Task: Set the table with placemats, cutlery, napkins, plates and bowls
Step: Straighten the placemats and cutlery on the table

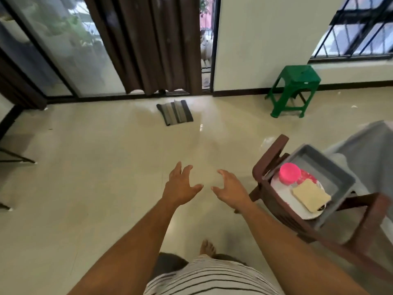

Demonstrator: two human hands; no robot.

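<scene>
Reaching forward empty, left hand (180,186) and right hand (230,189) grips released; cream napkin (311,195) lies diagonally.

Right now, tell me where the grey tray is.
In the head view, the grey tray sits on the brown chair at the right, past the right hand, holding a pink-lidded container.

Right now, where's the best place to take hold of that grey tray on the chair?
Probably the grey tray by its two long raised rims, one hand each side, from above. It sits tilted across the brown chair and carries a pink-lidded jar and a plate, so lift it level.
</scene>
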